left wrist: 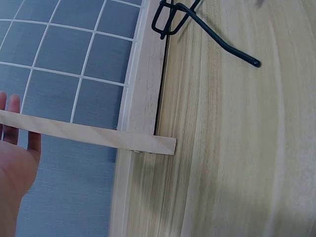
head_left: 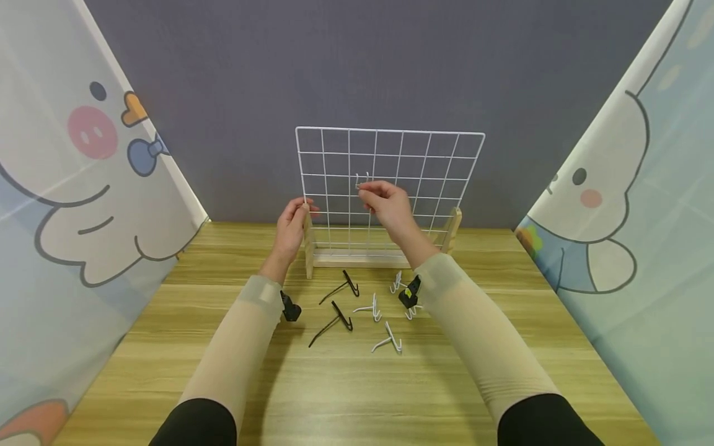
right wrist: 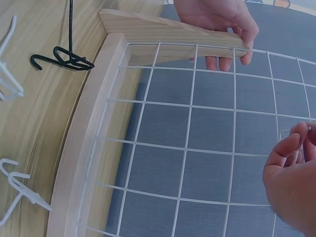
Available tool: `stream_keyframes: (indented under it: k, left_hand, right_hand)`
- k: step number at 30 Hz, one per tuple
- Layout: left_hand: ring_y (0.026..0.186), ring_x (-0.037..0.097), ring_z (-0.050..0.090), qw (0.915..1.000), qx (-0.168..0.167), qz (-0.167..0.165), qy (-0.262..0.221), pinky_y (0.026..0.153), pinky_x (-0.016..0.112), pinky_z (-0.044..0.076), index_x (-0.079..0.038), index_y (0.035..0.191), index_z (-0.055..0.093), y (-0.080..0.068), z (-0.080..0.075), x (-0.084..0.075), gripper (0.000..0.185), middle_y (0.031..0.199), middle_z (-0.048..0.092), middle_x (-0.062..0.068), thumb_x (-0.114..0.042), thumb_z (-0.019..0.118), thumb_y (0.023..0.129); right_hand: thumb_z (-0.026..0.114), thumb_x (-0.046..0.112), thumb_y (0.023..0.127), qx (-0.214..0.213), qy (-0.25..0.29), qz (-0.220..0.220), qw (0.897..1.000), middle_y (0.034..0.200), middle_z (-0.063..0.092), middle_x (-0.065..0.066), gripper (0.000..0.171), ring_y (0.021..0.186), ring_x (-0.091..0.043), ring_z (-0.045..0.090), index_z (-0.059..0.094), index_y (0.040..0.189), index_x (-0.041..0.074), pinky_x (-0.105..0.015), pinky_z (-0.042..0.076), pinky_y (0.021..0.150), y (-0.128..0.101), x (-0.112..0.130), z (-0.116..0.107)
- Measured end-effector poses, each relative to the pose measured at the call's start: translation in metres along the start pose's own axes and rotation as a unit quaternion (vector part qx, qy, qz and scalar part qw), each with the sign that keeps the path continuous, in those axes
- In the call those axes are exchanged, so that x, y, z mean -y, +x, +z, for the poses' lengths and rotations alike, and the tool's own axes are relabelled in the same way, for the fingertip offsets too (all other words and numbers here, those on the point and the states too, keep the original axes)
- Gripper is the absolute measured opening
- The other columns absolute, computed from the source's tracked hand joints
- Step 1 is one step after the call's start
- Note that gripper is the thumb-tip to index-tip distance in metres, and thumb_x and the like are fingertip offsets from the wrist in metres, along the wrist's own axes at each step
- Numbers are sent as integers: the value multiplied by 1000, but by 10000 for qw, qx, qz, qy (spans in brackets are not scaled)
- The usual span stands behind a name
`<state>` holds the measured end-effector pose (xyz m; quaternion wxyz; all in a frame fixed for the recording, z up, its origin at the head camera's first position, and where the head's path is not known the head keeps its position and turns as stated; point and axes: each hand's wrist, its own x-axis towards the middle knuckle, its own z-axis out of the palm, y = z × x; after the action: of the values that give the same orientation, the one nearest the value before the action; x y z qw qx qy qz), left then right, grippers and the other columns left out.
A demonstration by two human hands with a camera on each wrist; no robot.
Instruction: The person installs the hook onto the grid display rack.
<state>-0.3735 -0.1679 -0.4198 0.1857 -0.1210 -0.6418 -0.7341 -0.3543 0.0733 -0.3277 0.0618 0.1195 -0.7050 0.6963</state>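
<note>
At frame centre, the right hand point(head_left: 390, 204) pinches a small white hook point(head_left: 362, 180) against the wire grid point(head_left: 390, 186), while the left hand point(head_left: 292, 226) grips the wooden upright point(head_left: 308, 248) at the grid's left edge. Seating the hook well likely means keeping it level and the stand braced. Spare hooks point(head_left: 357, 310) lie below on the table point(head_left: 357, 384).

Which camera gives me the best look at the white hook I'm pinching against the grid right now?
The head view: the white hook shows against the wire grid, pinched by the right hand. The right wrist view catches only a thin bit of wire at the fingertips. The left wrist view misses it, showing the left hand and the wooden upright.
</note>
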Motion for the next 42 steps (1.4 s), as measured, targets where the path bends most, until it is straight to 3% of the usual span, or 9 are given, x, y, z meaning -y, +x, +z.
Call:
stream_keyframes:
  k: [7, 16, 20, 23, 27, 31, 34, 37, 42]
  left_hand:
    - [107, 24, 75, 10000, -17, -17, -48, 94, 25, 56, 2, 127, 64, 0, 1, 0, 25, 100, 76, -11, -14, 48, 117]
    - [99, 8, 73, 10000, 10, -23, -26, 95, 24, 56, 14, 136, 57, -1, 0, 1, 36, 100, 75, -11, -15, 47, 118]
    - [100, 9, 73, 10000, -15, -55, 4, 95, 25, 56, -3, 126, 67, -2, 0, 1, 25, 100, 75, -11, -17, 49, 118]
    - [106, 20, 75, 10000, -27, -56, 26, 97, 25, 55, -17, 119, 69, -2, 0, 0, 20, 101, 76, -11, -18, 49, 118]
    - [114, 34, 73, 10000, -19, -44, 41, 98, 26, 55, -18, 118, 70, -1, 0, 1, 20, 101, 76, -11, -18, 49, 118]
    - [112, 31, 74, 10000, -41, -40, 39, 98, 26, 56, -19, 118, 70, -1, 0, 1, 20, 102, 76, -10, -18, 50, 117]
    - [105, 20, 75, 10000, -54, -3, -2, 98, 25, 56, -15, 119, 70, -1, 1, 1, 21, 101, 76, -10, -16, 50, 117]
    - [100, 11, 74, 10000, -52, 21, -23, 97, 25, 56, 1, 128, 66, -1, 1, 1, 26, 100, 76, -10, -15, 48, 117]
    - [101, 14, 73, 10000, -26, 20, -33, 96, 24, 55, 16, 137, 55, 0, 1, 2, 37, 100, 76, -12, -15, 47, 118]
  right_hand:
    - [74, 13, 106, 90, -107, 115, 9998, 88, 70, 1, 27, 78, -15, 64, 75, 128, -3, -24, 52, 69, -1, -2, 0]
    - [73, 14, 106, 190, -81, 174, 9996, 100, 72, -9, 32, 81, -17, 65, 73, 133, -3, -21, 52, 69, -3, -5, -1]
    - [73, 15, 107, 207, -107, 150, 9996, 109, 72, -18, 25, 81, -18, 65, 76, 129, 3, -20, 52, 68, -4, -6, -2]
    - [72, 16, 107, 219, -145, 112, 9996, 107, 72, -14, 27, 80, -17, 66, 75, 131, 2, -21, 52, 68, -4, -7, -3]
    - [72, 17, 108, 215, -141, 97, 9996, 103, 73, -7, 33, 80, -19, 67, 73, 135, -1, -21, 53, 68, -5, -7, -5]
    - [73, 18, 107, 213, -78, 115, 9997, 105, 75, -7, 31, 79, -16, 67, 74, 133, 2, -22, 54, 70, -6, -7, -8]
    - [74, 20, 107, 246, -105, 88, 9996, 107, 76, -7, 30, 79, -13, 66, 75, 133, 4, -26, 56, 75, -10, -7, -12]
    - [74, 21, 107, 303, -191, 77, 9993, 109, 76, -8, 31, 80, -13, 66, 75, 133, 4, -28, 58, 79, -15, -7, -18]
    - [72, 22, 108, 441, -394, 88, 9982, 111, 75, -14, 29, 79, -13, 67, 75, 131, 4, -25, 57, 73, -26, -13, -31]
